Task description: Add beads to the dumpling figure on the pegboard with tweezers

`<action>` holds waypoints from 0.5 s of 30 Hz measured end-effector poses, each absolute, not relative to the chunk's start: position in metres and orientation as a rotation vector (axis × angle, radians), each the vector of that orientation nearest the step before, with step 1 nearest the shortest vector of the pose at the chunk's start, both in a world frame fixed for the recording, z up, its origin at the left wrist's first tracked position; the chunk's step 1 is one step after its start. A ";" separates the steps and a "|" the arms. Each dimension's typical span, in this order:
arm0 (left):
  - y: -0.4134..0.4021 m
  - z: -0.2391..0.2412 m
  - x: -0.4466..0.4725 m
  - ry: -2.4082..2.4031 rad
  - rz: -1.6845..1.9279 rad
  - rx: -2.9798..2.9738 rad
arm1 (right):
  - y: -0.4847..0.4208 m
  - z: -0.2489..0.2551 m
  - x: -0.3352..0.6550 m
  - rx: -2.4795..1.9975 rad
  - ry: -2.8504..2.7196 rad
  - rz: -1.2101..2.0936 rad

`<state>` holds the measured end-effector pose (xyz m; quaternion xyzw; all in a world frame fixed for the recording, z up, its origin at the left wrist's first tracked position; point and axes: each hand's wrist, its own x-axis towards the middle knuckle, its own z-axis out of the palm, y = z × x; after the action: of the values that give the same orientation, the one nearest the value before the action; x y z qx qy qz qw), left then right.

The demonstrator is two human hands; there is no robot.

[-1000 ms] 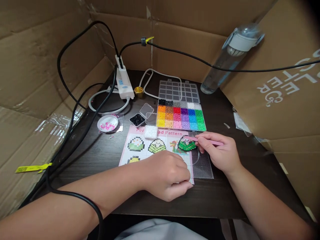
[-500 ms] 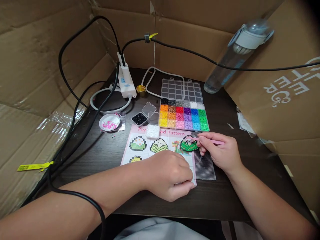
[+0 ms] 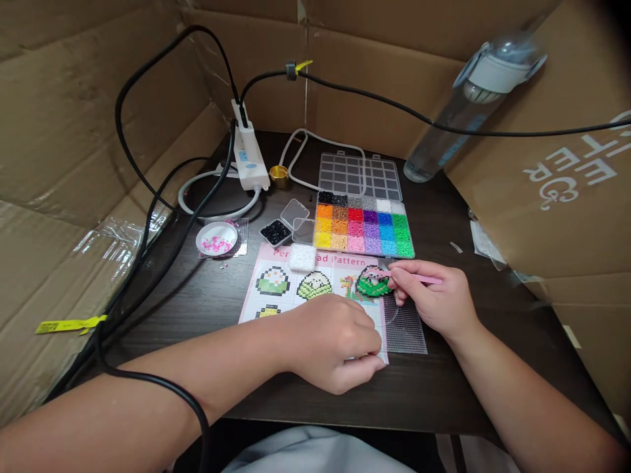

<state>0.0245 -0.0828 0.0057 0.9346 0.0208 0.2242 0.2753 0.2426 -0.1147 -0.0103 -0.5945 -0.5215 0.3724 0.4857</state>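
My right hand (image 3: pixel 436 295) pinches pink tweezers (image 3: pixel 424 278). Their tips reach left onto a bead design (image 3: pixel 373 284) of green, black and white beads, which rests on a clear pegboard (image 3: pixel 407 332). Resting across the printed pattern sheet (image 3: pixel 251 289), my left hand (image 3: pixel 340 341) is curled closed near the board's left edge; its fingertips are mostly hidden, so what they hold, if anything, cannot be seen. A small box of white beads (image 3: pixel 302 257) stands on the sheet's top edge. Beside it is an open box of black beads (image 3: pixel 276 232).
Behind the sheet lies an open compartment case (image 3: pixel 365 226) of coloured beads. A white dish (image 3: pixel 217 238) with pink beads stands at the left. Black cables (image 3: pixel 148 374) cross my left forearm and run to a power strip (image 3: pixel 251 161). A bottle (image 3: pixel 463 112) leans right against cardboard walls.
The view has shifted very slightly. Both hands and the tweezers stay practically where they were, with the tips still at the bead design.
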 end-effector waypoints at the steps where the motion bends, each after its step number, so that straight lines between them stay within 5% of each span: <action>1: -0.083 0.006 0.024 0.053 0.605 2.508 | -0.115 -0.010 0.243 -1.451 -1.271 0.910; 15: -0.083 0.006 0.024 0.063 0.576 2.520 | -0.109 -0.008 0.244 -1.278 -0.881 1.093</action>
<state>0.0236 -0.0834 0.0057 0.9371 0.0235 0.2143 0.2745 0.2444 -0.1095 -0.0083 -0.5473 -0.3771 0.4679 0.5825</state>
